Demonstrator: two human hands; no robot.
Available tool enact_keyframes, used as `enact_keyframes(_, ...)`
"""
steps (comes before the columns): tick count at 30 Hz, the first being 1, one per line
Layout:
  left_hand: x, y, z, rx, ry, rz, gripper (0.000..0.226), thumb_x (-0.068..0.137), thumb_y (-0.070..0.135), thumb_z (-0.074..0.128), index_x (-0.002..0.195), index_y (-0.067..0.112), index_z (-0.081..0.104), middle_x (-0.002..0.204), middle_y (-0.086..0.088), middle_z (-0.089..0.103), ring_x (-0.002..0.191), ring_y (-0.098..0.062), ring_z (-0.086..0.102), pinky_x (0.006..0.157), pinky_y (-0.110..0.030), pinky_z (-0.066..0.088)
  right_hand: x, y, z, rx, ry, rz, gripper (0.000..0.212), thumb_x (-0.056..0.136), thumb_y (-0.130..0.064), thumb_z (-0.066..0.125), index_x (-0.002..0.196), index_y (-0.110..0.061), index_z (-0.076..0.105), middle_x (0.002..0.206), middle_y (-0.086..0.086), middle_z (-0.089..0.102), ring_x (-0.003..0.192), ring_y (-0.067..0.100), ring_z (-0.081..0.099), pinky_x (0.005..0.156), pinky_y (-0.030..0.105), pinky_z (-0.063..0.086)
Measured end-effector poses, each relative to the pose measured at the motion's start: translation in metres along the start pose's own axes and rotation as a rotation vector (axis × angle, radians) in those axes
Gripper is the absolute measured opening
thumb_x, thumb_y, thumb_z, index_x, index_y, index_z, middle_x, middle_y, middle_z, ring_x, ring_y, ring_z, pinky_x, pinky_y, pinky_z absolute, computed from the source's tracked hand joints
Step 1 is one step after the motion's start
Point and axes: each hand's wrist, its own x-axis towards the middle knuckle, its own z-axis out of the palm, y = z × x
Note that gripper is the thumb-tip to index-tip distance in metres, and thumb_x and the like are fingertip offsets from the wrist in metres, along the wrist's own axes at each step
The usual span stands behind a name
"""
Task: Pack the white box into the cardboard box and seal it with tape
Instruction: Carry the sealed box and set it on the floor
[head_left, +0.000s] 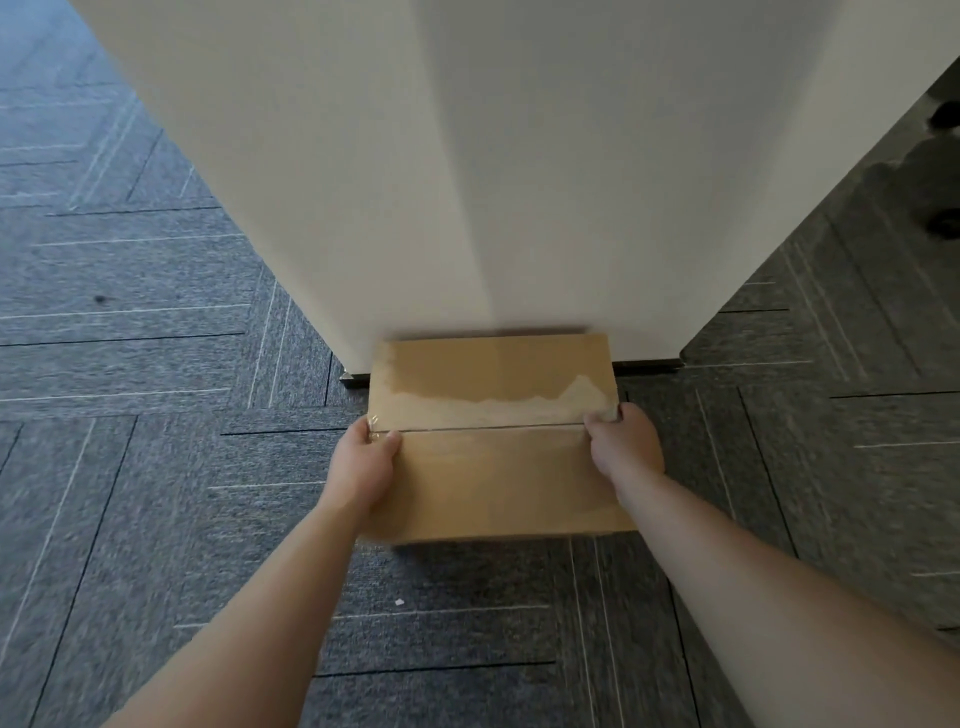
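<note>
I am looking at both hands gripping the cardboard box (493, 483), one at each end of its top seam (488, 429). The left hand (363, 465) is clamping the left end, with its thumb lying on the top face just below the seam and the rest of the fingers hidden down the side. The right hand (623, 447) is wrapping over the right end, knuckles up and fingers curling onto the top at the corner. Both forearms are reaching forward and down from the bottom of the frame.

The box is lying flat with its two top flaps meeting closed, so I cannot tell what is inside. A glossy bit of clear tape (375, 422) is showing at the left end of the seam, right by the left thumb. I cannot tell how far it is running along the seam. A pale, torn-looking patch (493, 408) is spreading over the far flap.

The far edge of the box is sitting just against the base of a tall white cabinet (467, 182), near its small metal foot (345, 375). A shadow is falling under the near edge, and I cannot tell whether the box is resting on the grey carpet floor (156, 364) or hanging just above it. Dark castors (943, 226) are showing at the upper right.
</note>
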Motion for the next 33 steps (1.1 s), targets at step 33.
enact_keyframes(33,-0.466,0.408,-0.31,-0.329,-0.182,-0.011,0.022,0.099,0.02,0.052,0.115,0.008,0.06,0.102,-0.012,0.072,0.09,-0.028,0.07,0.088,-0.042,0.054,-0.496,-0.374,-0.35,0.026,-0.202,-0.333,0.031,0.095,-0.02,0.049,0.124,-0.015,0.058,0.103,0.001,0.067,0.085,0.015,0.068,0.068,0.03,0.054)
